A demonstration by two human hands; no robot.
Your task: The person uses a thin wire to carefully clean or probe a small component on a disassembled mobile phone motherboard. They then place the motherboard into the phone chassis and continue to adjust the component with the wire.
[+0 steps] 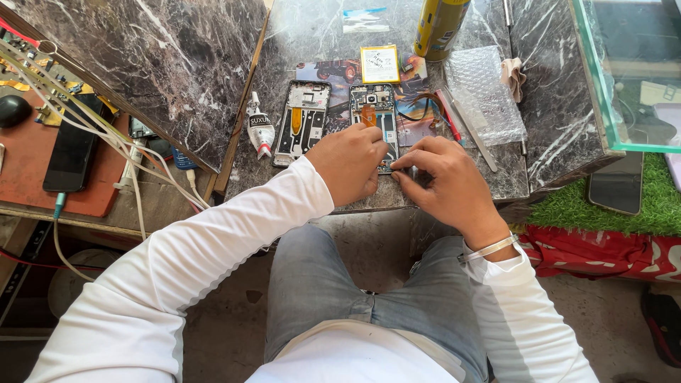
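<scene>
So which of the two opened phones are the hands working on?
The right-hand opened phone, the one with the orange strip. Both hands' fingers meet at its bottom end; the left frame lies untouched beside the glue tube.

1. Small white glue tube (260, 130) with a red tip and dark label, lying on the bench left of the opened phones.
2. Yellow spray can (439, 26) with a dark label, far edge of the bench.
3. Dark phone screen (71, 154), far left on the orange mat.
4. Another dark phone (616, 183) on the green turf, right.
</scene>
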